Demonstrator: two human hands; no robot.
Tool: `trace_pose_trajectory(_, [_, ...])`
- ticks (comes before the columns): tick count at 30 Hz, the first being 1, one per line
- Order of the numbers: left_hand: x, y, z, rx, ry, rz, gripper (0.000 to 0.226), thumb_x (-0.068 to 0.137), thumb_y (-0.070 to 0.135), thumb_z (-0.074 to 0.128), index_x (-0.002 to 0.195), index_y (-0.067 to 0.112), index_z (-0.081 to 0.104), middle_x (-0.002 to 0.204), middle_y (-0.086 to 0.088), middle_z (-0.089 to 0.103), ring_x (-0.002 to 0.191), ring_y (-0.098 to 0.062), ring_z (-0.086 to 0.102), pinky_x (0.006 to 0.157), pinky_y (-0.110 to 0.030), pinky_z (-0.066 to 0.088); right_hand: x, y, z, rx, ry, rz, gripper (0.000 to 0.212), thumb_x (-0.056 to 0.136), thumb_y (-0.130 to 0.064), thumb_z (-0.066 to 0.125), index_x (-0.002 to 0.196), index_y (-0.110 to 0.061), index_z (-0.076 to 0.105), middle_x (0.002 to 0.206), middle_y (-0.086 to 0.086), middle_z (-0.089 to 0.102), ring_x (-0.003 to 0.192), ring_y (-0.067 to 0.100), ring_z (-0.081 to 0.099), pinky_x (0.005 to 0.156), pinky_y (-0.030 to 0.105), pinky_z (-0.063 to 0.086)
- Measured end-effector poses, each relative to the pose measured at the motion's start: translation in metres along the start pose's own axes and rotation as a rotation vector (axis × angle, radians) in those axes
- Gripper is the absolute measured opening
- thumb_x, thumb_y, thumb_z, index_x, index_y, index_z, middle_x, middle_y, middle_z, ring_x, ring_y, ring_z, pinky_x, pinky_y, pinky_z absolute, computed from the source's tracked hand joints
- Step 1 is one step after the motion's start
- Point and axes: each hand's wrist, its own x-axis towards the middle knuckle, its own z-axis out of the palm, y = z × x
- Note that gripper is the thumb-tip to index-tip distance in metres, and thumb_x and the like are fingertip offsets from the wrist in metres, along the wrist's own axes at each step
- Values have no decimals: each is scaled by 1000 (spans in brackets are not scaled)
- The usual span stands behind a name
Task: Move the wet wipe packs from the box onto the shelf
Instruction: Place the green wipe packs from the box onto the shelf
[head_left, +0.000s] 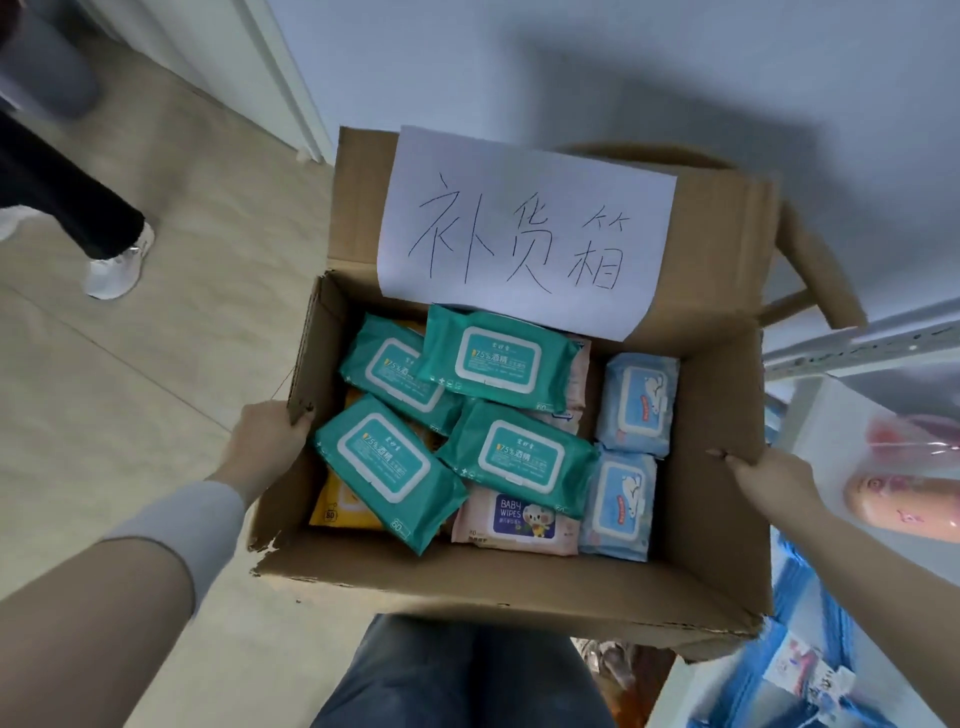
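I hold an open cardboard box (498, 582) in front of me, above my knees. My left hand (262, 447) grips its left wall and my right hand (769, 480) grips its right wall. Inside lie several wet wipe packs: teal ones (501, 356), two light blue ones (636, 402) at the right, a pink baby wipes pack (519, 525) and a yellow pack (337, 512) mostly covered. A white paper sheet (524, 228) with handwriting is stuck to the raised back flap.
A white shelf (852, 343) stands at the right with blue packaged goods (810, 660) and a peach bottle (904, 506) on it. Another person's leg and white shoe (117, 265) stand on the floor at the left. A white wall is behind the box.
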Motion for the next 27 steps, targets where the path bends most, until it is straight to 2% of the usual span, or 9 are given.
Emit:
trace_pose_trajectory(3, [-35,-36,2,-43,13,-96,40,95,26,48,81,-10,60,84,-31,60,76,-38,53,61,-33,34,-8,-23,0,-25,-20,-69,39,95,-31,48,99,5,63,84,22,62,77,34,56,53,32,32])
trace_pose_trajectory(5, [-59,-61,5,-83,17,-156,41,95,25,48,83,-12,60,87,-33,60,83,-43,56,63,-35,37,-15,-41,2,-68,-26,-107,37,95,-30,47,97,3,64,80,18,62,74,33,56,55,31,37])
trace_pose_trajectory(7, [-82,-85,9,-112,29,-207,42,95,24,48,84,-14,61,88,-34,61,89,-45,56,66,-37,39,-25,-62,5,-142,7,-158,35,94,-29,47,90,1,64,68,12,56,62,26,49,53,30,34])
trace_pose_trajectory(10, [-116,-121,17,-154,40,-318,43,95,25,48,87,-15,61,92,-34,61,95,-46,55,71,-40,42,-39,-94,18,-153,-2,-241,35,94,-26,49,71,-1,58,67,14,59,56,24,48,49,27,33])
trace_pose_trajectory(12, [-140,-148,24,-226,41,-421,42,95,24,49,89,-16,60,94,-35,60,97,-46,54,69,-39,39,-54,-120,28,-186,15,-302,41,93,-24,50,58,-2,56,55,11,55,51,23,48,45,25,31])
trace_pose_trajectory(15, [-180,-192,36,-338,55,-549,41,94,23,49,90,-17,59,93,-35,58,97,-45,53,65,-34,33,-85,-160,45,-229,41,-399,43,91,-23,53,54,-2,56,48,8,52,46,22,48,43,25,31])
trace_pose_trajectory(21, [-266,-287,64,-564,118,-763,38,93,20,52,88,-17,59,71,-17,45,90,-42,55,60,-30,32,-167,-240,88,-341,27,-582,35,91,-21,54,57,-12,51,58,7,53,54,21,48,47,26,34])
trace_pose_trajectory(25, [-322,-343,88,-653,184,-869,36,93,21,52,90,-14,61,83,-28,57,87,-42,56,60,-30,34,-225,-294,127,-465,-10,-672,34,93,-24,51,66,-4,48,65,8,50,61,25,48,51,30,33])
trace_pose_trajectory(27, [-357,-369,100,-694,203,-957,34,93,21,52,90,-11,63,69,-16,53,72,-36,55,56,-28,35,-255,-326,156,-550,-15,-735,36,94,-25,50,66,-3,45,65,9,46,65,27,48,55,31,33])
